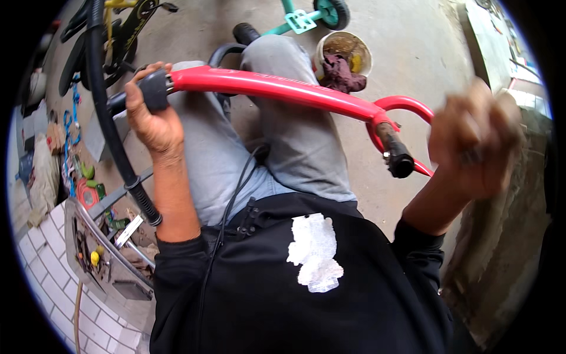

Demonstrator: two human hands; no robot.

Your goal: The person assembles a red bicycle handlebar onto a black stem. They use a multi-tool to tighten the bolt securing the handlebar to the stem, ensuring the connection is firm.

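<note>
Red bicycle frame lay across the person's grey-trousered knees, above the concrete floor. Left hand was wrapped around the dark end piece at the frame's left end — fingers closed on it, steadying. Right hand was raised near the black stub at the frame's fork end, blurred; cannot tell its finger state. Judged: frame bare and stripped — fitting work unfinished. Bucket with rag stood beyond.

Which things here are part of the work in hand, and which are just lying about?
In hand:
- red bike frame, across the lap
- left hand, gripping its grey end
- right hand, raised and blurred

Lying about:
- bucket with a rag
- tool tray
- teal small bike
- black hose
</note>
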